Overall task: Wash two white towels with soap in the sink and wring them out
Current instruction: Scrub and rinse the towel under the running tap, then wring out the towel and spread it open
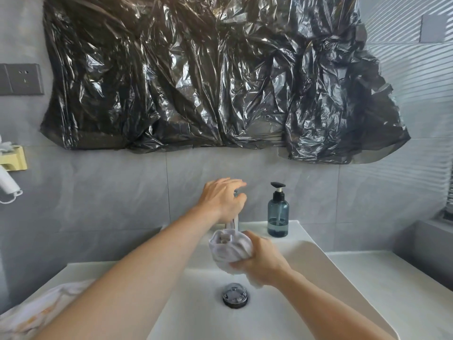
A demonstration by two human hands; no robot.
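Right hand (pixel 263 260) clamped round bunched towel (pixel 230 251), held under the tap (pixel 234 220) stream to soak it. Left hand (pixel 221 200) on the tap handle, fingers loosely curled over it, likely setting flow. Second towel (pixel 36 312) parked on the sink (pixel 318 266) rim, awaiting its turn.

Faucet (pixel 234 218) mostly hidden behind left hand (pixel 221 200); second towel (pixel 36 312) cut by left edge and forearm; hair dryer (pixel 7 182) cropped at left edge.

Right hand (pixel 262 260) grip on towel (pixel 230 251) under faucet (pixel 235 218) stream.
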